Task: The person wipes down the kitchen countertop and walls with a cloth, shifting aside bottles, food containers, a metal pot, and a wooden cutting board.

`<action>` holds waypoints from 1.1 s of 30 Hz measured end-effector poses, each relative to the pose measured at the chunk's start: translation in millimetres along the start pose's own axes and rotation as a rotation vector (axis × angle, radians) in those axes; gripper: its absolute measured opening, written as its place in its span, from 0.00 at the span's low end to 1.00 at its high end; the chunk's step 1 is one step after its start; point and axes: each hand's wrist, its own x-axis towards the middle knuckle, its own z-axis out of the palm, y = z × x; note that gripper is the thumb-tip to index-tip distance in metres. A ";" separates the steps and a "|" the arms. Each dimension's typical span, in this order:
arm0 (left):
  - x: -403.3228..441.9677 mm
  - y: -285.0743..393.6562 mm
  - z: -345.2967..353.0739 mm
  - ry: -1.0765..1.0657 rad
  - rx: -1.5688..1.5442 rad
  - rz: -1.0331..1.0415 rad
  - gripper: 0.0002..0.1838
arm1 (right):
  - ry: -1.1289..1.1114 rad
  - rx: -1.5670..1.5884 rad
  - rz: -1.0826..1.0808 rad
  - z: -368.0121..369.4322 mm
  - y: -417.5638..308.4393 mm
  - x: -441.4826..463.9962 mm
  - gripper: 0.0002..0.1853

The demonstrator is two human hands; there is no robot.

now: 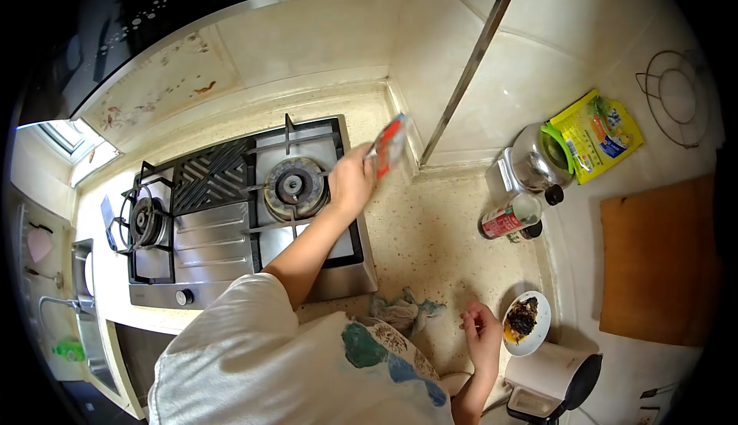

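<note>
My left hand point(352, 183) reaches over the right side of the gas stove point(215, 233), near the burner point(294, 187). It is closed on a small red and clear plastic packet point(390, 147), blurred at its edges. Low at the right, my right hand point(482, 334) hovers beside a white plate point(544, 319) of dark food with some yellow-orange liquid. Its fingers are curled in, and I see nothing in them. Between my body and the counter lies a crumpled greyish cloth point(403, 311).
Along the right wall stand a red-labelled bottle point(503, 221), a glass jar point(534, 160) with a green rim and a yellow bag point(596, 134). A wooden board point(653, 263) leans there. An electric kettle point(547, 371) stands near my right hand. A sink point(88, 317) is at far left.
</note>
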 end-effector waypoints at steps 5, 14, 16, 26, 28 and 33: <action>23.2 -22.1 39.9 0.005 0.084 0.057 0.18 | 0.056 -0.053 -0.013 2.0 7.3 -3.2 0.09; 4.8 -30.8 49.6 -0.016 0.088 0.179 0.36 | 0.157 -0.073 -0.085 -24.4 11.1 52.7 0.22; 1.8 -30.2 44.9 0.008 0.034 0.221 0.38 | 0.276 -0.068 -0.129 -24.6 3.5 82.5 0.32; -110.2 11.1 29.7 -0.693 -0.323 0.670 0.18 | 0.601 0.093 -0.339 2.8 5.3 190.9 0.40; -150.2 15.3 37.1 -1.186 -0.211 0.997 0.16 | 0.716 0.029 -0.415 6.8 11.7 193.9 0.39; -167.6 0.5 65.1 -1.046 0.017 0.961 0.16 | 0.692 -0.148 -0.325 -0.2 8.6 160.4 0.43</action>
